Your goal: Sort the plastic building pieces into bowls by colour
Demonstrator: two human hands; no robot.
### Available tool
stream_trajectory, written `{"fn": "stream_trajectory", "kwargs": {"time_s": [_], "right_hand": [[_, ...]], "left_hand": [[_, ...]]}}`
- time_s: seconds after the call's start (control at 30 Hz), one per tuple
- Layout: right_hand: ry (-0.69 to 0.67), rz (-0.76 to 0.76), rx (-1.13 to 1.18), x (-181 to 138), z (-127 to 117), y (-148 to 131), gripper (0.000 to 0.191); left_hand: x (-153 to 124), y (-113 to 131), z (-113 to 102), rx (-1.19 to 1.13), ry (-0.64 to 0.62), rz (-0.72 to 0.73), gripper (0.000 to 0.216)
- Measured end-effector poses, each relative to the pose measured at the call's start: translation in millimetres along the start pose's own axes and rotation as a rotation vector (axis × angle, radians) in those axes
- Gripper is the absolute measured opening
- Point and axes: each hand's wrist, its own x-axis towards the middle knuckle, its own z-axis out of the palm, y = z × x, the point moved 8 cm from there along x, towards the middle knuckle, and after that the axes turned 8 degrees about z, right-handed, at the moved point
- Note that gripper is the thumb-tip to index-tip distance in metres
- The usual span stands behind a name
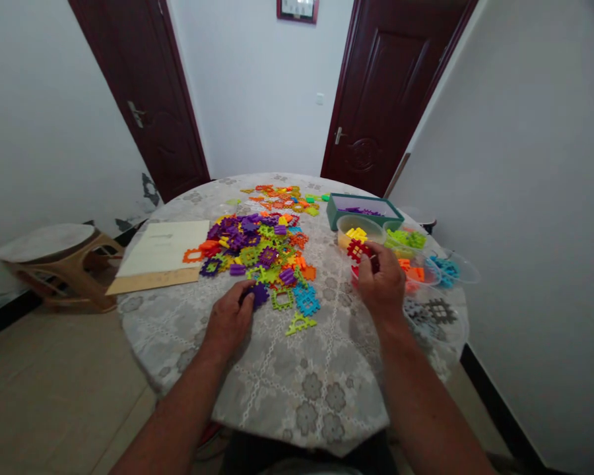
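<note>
A heap of flat plastic building pieces (257,247) in purple, orange, green, yellow and blue lies on the round table (297,382). My left hand (230,320) rests on the cloth at the heap's near edge, fingers pinched on a purple piece (259,294). My right hand (382,280) is raised to the right of the heap, fingers closed on a red piece (357,251) held above a clear bowl. A blue piece (307,300) and a green triangle (300,323) lie between my hands.
Clear bowls at the right hold sorted pieces: yellow (357,233), green (406,239), orange (412,270), blue (445,269), grey (433,310). A teal box (362,210) with purple pieces stands behind them. A white sheet on a board (161,254) lies left. A stool (54,260) stands beside the table.
</note>
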Motion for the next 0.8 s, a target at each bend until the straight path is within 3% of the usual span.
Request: {"fn": "stream_trajectory", "kwargs": {"time_s": [0.23,0.43,0.6,0.67,0.8], "right_hand": [[-0.107,0.016,-0.221,4,10,21,0.031],[-0.054,0.005,-0.412,9,6,40,0.032],[0.028,-0.142,-0.272,0,7,14,0.033],[-0.087,-0.234,-0.158,-16,27,-7,0.036],[-0.469,-0.343,-0.088,-64,87,-35,0.043]], "left_hand": [[-1,1,-1,-0.003,0.02,0.015,0.038],[-1,1,0,0.007,0.025,0.02,0.036],[-2,0,2,0.002,0.021,0.029,0.037],[-3,0,2,0.001,0.02,0.03,0.037],[-3,2,1,0.0,0.017,0.036,0.038]]}}
